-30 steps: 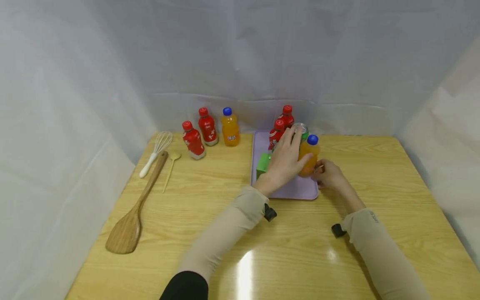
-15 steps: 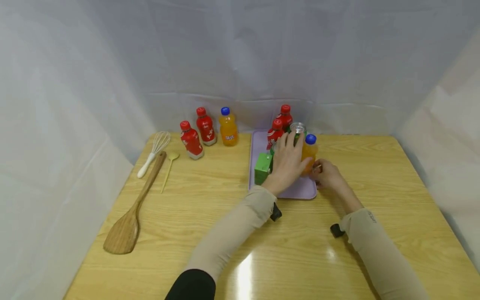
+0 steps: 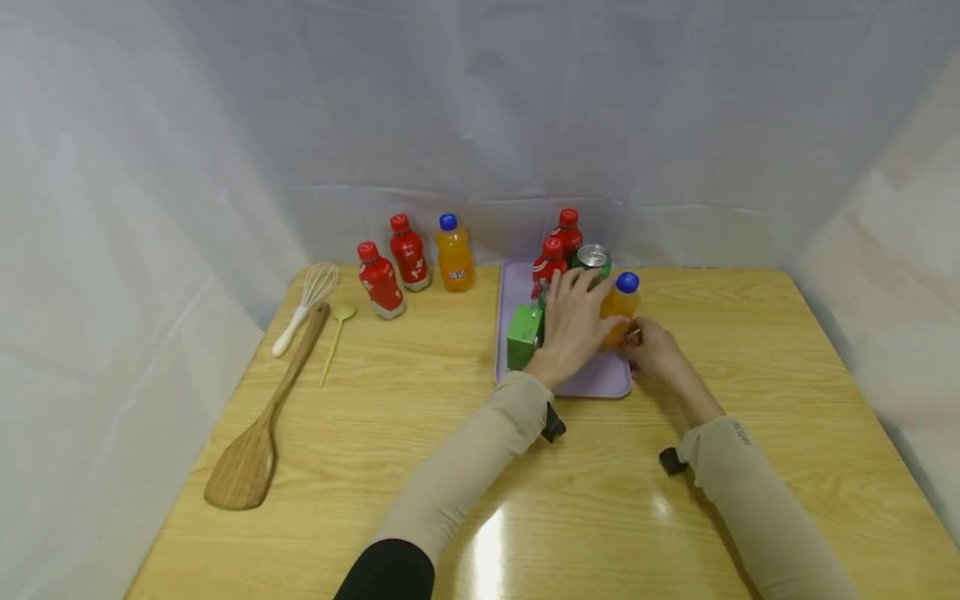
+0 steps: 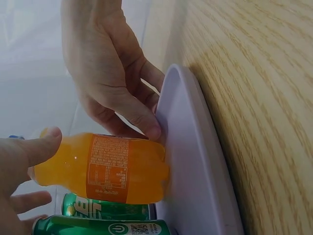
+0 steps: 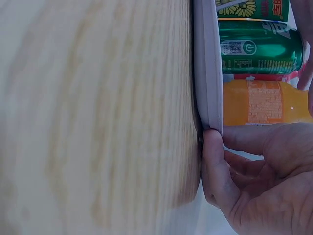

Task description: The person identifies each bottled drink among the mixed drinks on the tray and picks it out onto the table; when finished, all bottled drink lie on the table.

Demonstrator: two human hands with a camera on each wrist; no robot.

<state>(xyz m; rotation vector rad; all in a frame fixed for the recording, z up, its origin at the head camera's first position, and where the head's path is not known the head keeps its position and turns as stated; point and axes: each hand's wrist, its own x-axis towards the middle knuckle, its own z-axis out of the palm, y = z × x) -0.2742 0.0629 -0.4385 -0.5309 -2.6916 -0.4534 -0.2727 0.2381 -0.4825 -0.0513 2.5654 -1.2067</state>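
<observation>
My left hand (image 3: 573, 321) reaches over the lavender tray (image 3: 600, 385) with fingers spread above the green drink cans. Its thumb touches the upper part of an orange soda bottle (image 4: 73, 159), which stands upright at the tray's right side with a blue cap (image 3: 627, 282). With thumb inside the rim and fingers outside and under it, my right hand (image 5: 264, 178) pinches the tray's edge beside that bottle. Two green cans (image 4: 105, 227) show in the left wrist view, partly behind the fingers. A green carton (image 3: 524, 336) and two red bottles (image 3: 567, 234) share the tray.
Left of the tray stand two red bottles (image 3: 381, 283) and another orange soda bottle (image 3: 455, 260). A whisk (image 3: 303, 308), a yellow spoon (image 3: 335, 342) and a wooden spatula (image 3: 247, 462) lie farther left. A pale curtain (image 3: 480, 125) hangs behind the table.
My left hand has drawn back a little from the rear can's top, uncovering more of the carton and can. The orange bottle on the tray has shifted slightly right. My right hand stays at the rim.
</observation>
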